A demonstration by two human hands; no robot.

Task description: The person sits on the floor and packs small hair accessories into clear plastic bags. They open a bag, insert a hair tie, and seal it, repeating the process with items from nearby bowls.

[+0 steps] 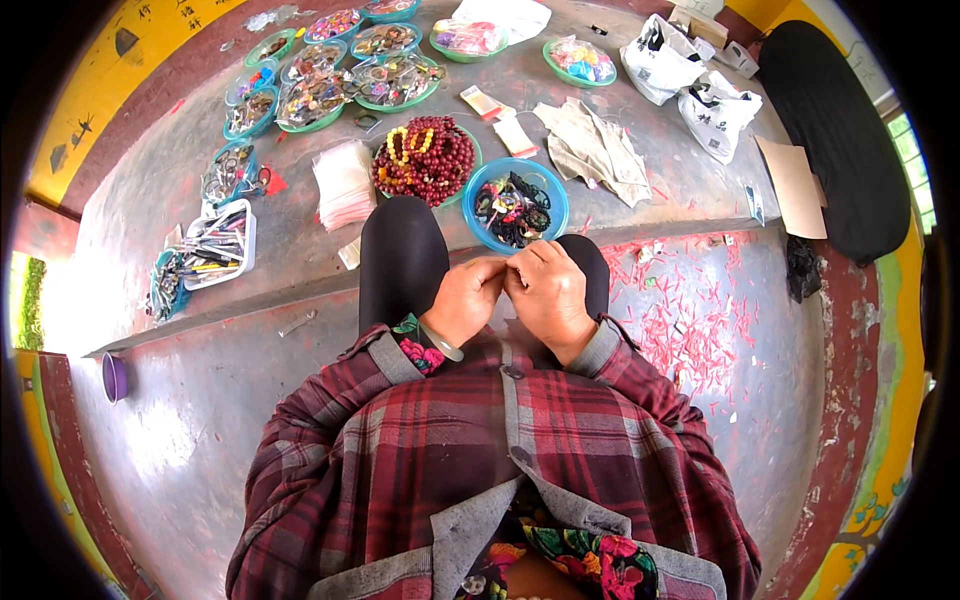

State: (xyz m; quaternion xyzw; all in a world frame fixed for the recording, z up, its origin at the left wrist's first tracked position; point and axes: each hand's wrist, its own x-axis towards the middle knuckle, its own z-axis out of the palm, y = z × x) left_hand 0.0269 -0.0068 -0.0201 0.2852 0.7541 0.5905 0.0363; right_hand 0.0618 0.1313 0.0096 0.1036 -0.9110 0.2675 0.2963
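Observation:
My left hand (464,302) and my right hand (553,300) meet above my lap, fingertips pinched together. Whatever lies between the fingers is too small or hidden to make out. Just beyond them stands a blue basin (484,236) of black cord loops (520,222) mixed with small colourful pieces. Left of that, a green basin (478,150) carries a heap of dark red bead strings (440,165), with yellow bead strings (412,146) on top. Beside it lies a stack of clear plastic sleeves (344,180) with pink edges.
Several basins of bagged trinkets (398,80) fill the far left of the raised platform. A white tray of pens and tools (218,245) sits at the left. White plastic bags (718,110), a beige cloth (590,150) and cardboard (790,185) lie right. Pink scraps (695,330) litter the floor.

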